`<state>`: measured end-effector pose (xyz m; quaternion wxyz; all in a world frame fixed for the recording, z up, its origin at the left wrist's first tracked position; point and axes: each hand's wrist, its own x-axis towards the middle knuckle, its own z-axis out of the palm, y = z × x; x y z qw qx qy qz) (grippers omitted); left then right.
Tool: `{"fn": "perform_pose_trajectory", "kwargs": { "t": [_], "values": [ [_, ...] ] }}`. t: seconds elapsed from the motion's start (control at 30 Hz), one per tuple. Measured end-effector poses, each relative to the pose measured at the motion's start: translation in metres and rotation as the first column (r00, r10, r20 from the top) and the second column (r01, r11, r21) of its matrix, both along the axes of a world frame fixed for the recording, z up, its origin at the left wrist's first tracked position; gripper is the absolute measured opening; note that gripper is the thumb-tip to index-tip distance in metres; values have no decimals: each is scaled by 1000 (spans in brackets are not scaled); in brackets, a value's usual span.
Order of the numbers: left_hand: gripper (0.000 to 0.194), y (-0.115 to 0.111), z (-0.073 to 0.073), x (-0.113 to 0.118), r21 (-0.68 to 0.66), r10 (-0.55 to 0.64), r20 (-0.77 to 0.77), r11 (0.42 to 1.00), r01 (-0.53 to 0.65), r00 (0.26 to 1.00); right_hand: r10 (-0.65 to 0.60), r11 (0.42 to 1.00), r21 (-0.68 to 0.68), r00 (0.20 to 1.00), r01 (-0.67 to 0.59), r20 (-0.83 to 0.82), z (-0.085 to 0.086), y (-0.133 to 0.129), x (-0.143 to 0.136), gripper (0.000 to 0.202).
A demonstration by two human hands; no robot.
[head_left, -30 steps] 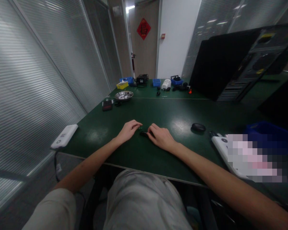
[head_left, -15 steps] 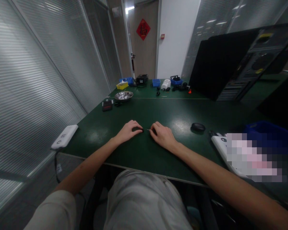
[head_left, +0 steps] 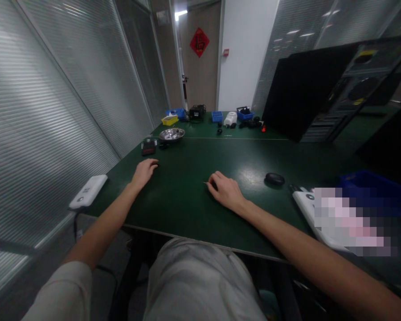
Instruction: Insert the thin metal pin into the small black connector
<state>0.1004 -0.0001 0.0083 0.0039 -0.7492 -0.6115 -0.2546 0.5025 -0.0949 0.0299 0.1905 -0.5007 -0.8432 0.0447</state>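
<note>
**Green table (head_left: 180, 209), a fine pinch**

Mid-frame, the right hand (head_left: 224, 191) pinches a slim item (head_left: 205, 182), tip leftward; a light, steady hold should suit it. Left of centre, the left hand (head_left: 144, 173) curls below a metal bowl (head_left: 171, 140); whether around anything, I can't tell.

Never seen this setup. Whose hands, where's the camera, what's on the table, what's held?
There is no machine: these are a person's own bare left hand and right hand. Every picture comes from one camera worn on the head, looking forward and down. On the green table are, among other things, a metal bowl, a yellow tray, a dark rounded object and a computer case. The right hand pinches something thin, mostly hidden; whether the left holds anything is unclear.
</note>
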Motion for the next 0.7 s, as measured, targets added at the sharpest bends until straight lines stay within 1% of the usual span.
{"fn": "perform_pose_trajectory", "kwargs": {
  "t": [0.03,0.1,0.13,0.2,0.23,0.3,0.53,0.7],
  "values": [
    [32,2,0,-23,16,102,-20,995,-102,995,0,1000,4,1000,0,0,0,0,0,22],
    [33,2,0,-63,32,290,-43,957,-288,956,4,1000,7,1000,-4,-5,-1,0,0,21],
    [33,1,-1,-78,33,360,-49,933,-359,932,6,1000,6,1000,-6,-7,-1,0,0,21],
    [33,-1,-1,-96,38,457,-57,890,-455,888,6,1000,0,1000,-6,-8,-1,0,1,22],
    [33,-2,-2,-99,44,482,-64,876,-480,874,5,1000,-2,1000,-5,-9,-1,0,1,22],
    [33,-2,-2,-99,64,499,-90,867,-495,862,4,1000,-4,1000,-4,-14,-1,0,1,22],
    [37,-3,0,-90,101,476,-177,879,-465,861,9,1000,10,1000,-8,-16,-3,1,2,22],
    [39,-5,4,-86,93,492,-234,870,-484,839,15,1000,3,999,-15,-32,-2,0,1,22]
  ]
}}
